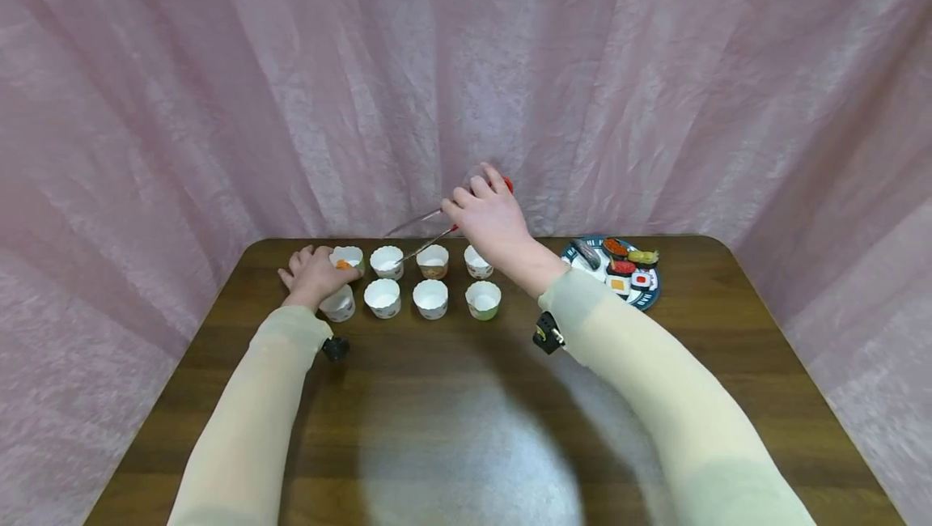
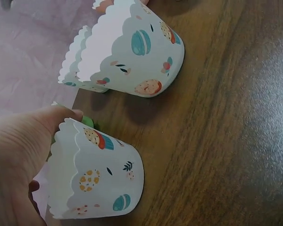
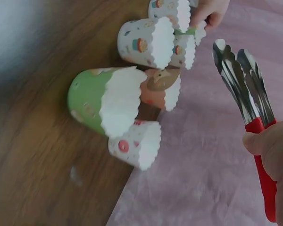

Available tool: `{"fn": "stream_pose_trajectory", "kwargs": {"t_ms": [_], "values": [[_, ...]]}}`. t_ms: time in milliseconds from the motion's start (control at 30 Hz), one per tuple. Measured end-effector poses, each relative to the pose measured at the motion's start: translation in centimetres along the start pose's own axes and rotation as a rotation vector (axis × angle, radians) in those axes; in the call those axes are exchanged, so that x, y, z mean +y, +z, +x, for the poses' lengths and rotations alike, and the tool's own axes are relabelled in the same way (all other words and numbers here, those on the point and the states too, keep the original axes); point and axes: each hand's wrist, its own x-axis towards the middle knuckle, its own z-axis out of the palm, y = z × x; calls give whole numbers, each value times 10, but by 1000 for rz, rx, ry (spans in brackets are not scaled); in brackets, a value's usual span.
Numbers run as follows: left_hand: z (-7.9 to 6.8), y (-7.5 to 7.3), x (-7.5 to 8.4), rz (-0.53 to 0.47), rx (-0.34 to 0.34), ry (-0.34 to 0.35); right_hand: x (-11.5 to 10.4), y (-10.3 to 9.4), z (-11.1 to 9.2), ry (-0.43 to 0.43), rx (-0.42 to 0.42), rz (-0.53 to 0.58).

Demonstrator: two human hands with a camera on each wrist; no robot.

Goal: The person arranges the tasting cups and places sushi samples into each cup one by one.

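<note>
My left hand (image 1: 313, 273) grips the back-left paper baking cup (image 1: 349, 253), its thumb along the near right side. Inside that cup shows a small orange piece (image 1: 342, 265). In the left wrist view, a white printed cup (image 2: 108, 174) stands in front of the hand and hides most of the gripped one. My right hand (image 1: 491, 214) holds metal tongs (image 3: 236, 77) by their red handles (image 3: 266, 188). Spread apart and with nothing between them, the tong tips point left above the back row of cups.
Two rows of scalloped paper cups line the table's back left, among them a green one (image 1: 484, 300) at the front right end. Toy sushi pieces lie on a blue-rimmed plate (image 1: 650, 299) at the right, beside my right forearm. A pink curtain (image 1: 466, 89) hangs behind the table.
</note>
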Motion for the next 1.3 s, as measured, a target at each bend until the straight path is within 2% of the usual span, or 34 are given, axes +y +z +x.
{"fn": "stream_pose_trajectory", "kwargs": {"t_ms": [300,533,700,867,1133,1300], "values": [[-1,-9,-1,1,-28,-11,34,-2,-38,12,155,57],[-3,-28,-16,-40,-38,73,67,-4,-70,41,238,74],[-10,-38,-18,-44,-6,133,93,-11,-101,71,179,99],[-23,-44,-13,-37,42,236,116,-17,-131,109,99,96],[-45,-41,7,-21,133,402,141,-20,-174,139,43,77],[-57,-36,17,-31,125,445,145,-22,-198,153,44,70]]}}
